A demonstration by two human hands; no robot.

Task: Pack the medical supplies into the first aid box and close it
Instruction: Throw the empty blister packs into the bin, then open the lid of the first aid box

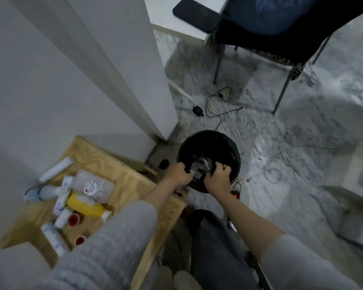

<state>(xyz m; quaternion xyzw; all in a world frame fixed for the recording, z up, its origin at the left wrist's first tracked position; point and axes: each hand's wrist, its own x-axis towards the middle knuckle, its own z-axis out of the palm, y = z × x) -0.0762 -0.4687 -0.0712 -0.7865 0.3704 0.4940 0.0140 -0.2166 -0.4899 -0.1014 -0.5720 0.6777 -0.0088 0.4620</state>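
Down on the floor [281, 126], which is pale grey, speckled and rough-looking like stone, stands a round black bin [209, 158] with a shiny black bag inside. It sits at 12 o'clock from the person's knees. Thin black and white wires [218, 101] curl over the floor past it.

Both hands are at the near rim of the bin. Left hand [177, 173] is curled tight, and right hand [218, 174] is curled tight too, each with its grip closed on the black bag [199, 176] at the rim. Something clear and crinkly lies inside the bin between them; it is too blurry to name.

At 9 o'clock is a low wooden desk [122, 164], light yellow-brown with a swirly grain. On it lie the medical supplies: a fat yellow bottle [85, 205], white tubes and bottles [56, 170], a soft clear packet [93, 186] with a red and white sticker, and small round red caps [73, 219]. No first aid box can be made out.

A smooth white wall [50, 80] rises at 10 o'clock. A dark chair [281, 49] with thin metal legs stands at 1 o'clock, beside a white table [166, 17] with a flat black phone [195, 14] on it.
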